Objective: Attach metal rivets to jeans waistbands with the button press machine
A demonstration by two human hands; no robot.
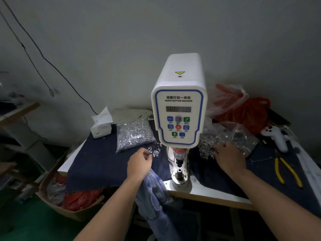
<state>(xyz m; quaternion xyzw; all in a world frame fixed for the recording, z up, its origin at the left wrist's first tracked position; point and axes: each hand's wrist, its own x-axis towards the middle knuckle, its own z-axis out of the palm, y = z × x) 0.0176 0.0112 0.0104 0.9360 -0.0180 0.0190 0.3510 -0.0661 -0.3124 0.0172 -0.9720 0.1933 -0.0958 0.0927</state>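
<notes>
From where I stand this looks like the loading step, before any pressing; both hands are out at the loose hardware and neither is on the garment. The left hand (139, 162) reaches to the small scatter of shiny rivets (154, 150) spilled beside the clear bag of silver pieces (135, 134), its fingers curled in towards them; whether it already pinches one I cannot tell. The right hand (229, 159) lies over the darker pile of studs (206, 150) on the other side of the button press machine (179, 108), fingers spread and bent down into the heap; if they have caught a piece, it is hidden. The jeans (152, 193) hang off the front edge of the surface (208, 195), below the left wrist, waistband not yet under the head; the lower die (179, 172) stands bare, with nothing seated that I can see. Next, I judge, each hand must come away with a single piece, set one on the die and one in the upper punch (178, 156), then draw the waistband flat between them; fingers should be clear before the press fires.
</notes>
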